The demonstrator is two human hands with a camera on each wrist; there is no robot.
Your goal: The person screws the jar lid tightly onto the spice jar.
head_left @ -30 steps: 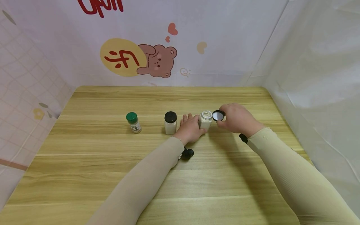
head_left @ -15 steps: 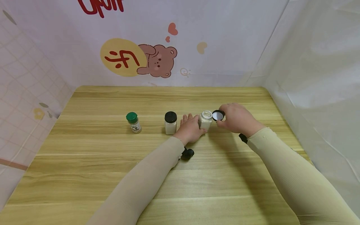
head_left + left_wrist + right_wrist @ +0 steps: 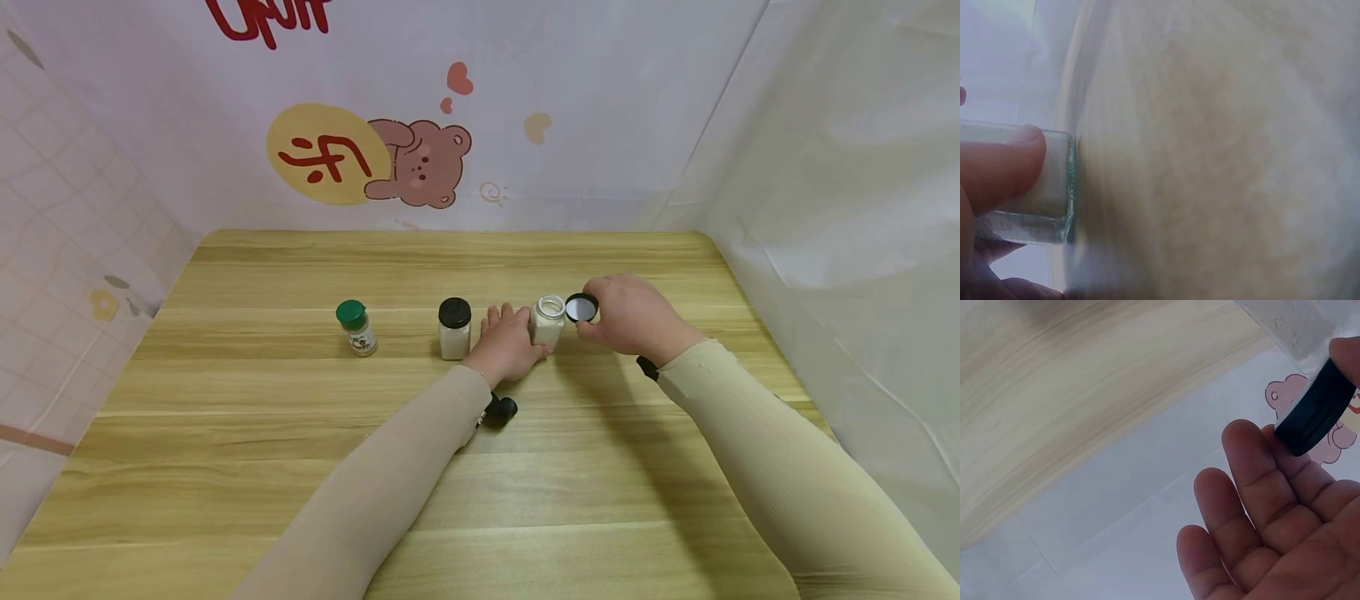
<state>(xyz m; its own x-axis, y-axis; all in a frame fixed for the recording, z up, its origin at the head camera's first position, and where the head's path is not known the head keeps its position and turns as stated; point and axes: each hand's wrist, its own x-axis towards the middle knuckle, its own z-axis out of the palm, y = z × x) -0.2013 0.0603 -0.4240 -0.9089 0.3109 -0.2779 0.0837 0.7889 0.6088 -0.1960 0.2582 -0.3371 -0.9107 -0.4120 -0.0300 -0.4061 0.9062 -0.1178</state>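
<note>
Uncapped jar (image 3: 547,327) and its handling. The jar stood upright on the table (image 3: 300,417), right of the middle and toward the far side, its mouth bare and its clear wall backed by a pale filling. I judged it glass: stiff, smooth enough to slip, breakable if knocked over, and rather heavy for its size. The flat sides, low on the body, offered the surest hold. There my left hand (image 3: 507,346) gripped it, thumb wrapped across the near face, other fingers reaching along the left and far sides.

Just right of the mouth, my right hand (image 3: 633,312) pinched the black lid (image 3: 581,308) between thumb and forefinger, the remaining fingers spread free of it. The lid was tilted, its white inner face showing; whether it touched the jar I could not tell. I took it for light, rigid plastic, best held by the ribbed rim, which should resist slipping.

Left of my left hand stood a black-topped jar (image 3: 454,333), likewise pale inside; farther left, well apart, a green-capped shaker (image 3: 358,329). Behind the table, a printed bear (image 3: 431,162) decorated the far wall (image 3: 600,183).
</note>
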